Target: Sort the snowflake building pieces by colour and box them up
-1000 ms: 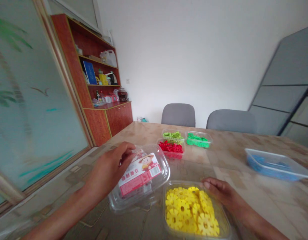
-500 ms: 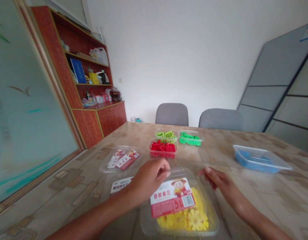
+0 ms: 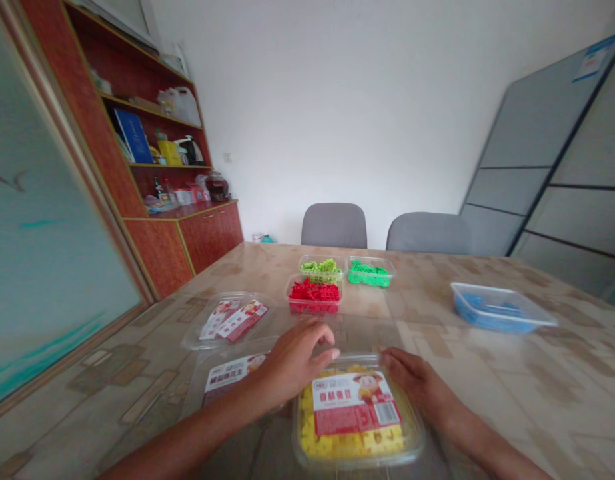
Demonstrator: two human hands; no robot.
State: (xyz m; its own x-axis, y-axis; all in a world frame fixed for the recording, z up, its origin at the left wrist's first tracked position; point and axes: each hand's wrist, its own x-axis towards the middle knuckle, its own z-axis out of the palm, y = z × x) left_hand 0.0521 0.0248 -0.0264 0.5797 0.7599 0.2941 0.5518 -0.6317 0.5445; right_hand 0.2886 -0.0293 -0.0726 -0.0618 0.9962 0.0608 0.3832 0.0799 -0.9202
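Note:
In front of me stands a clear plastic box (image 3: 360,452) packed with yellow plastic pieces (image 3: 382,440). A clear lid with a red and white label (image 3: 354,403) lies over it. At the lid's far left corner is my left hand (image 3: 300,357), fingers curled and thumb against the rim. My right hand (image 3: 412,380) is closed round the far right corner, its fingertips on the rim. Under my left forearm lies another clear labelled lid (image 3: 232,370), partly hidden.
Beyond my hands stand open clear boxes of red pieces (image 3: 314,297), lime pieces (image 3: 321,269) and green pieces (image 3: 370,273). Further labelled lids (image 3: 240,317) lie at the left. A box of blue pieces (image 3: 502,310) stands at the right. Grey chairs (image 3: 334,225) line the far edge.
My right hand has moved in from beside the box onto its far right corner. The lid now sits more squarely over the yellow pieces. The camera view has shifted slightly right.

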